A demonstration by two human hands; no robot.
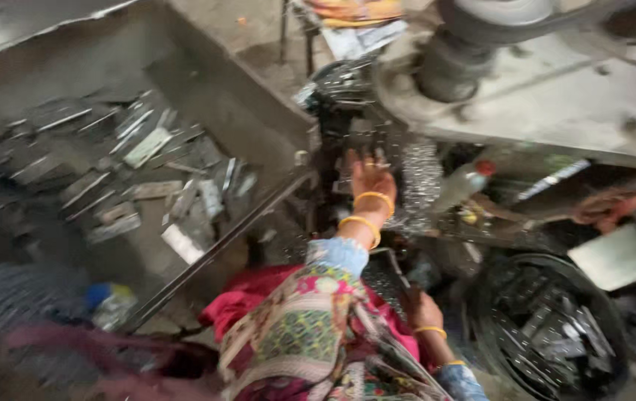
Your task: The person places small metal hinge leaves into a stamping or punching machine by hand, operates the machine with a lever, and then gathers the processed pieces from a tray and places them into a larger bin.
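The view is blurred by motion. My left hand (368, 178), with yellow bangles on the wrist, reaches forward with its fingers spread against the dark part of a machine (347, 111). It is right beside a shiny heap of small metal pieces (420, 178). My right hand (420, 308), also with a yellow bangle, lies low by my lap on a dark tray-like thing (388, 278). Whether its fingers grip that thing is hidden. A patterned garment (295, 334) covers my lap.
A large grey metal bin (206, 82) on the left holds several flat metal strips (147, 148). At lower right stands a black round tub (615, 312) with metal parts. A red-capped bottle (466, 180), a white sheet (618, 256) and another person's hand (607, 208) are on the right.
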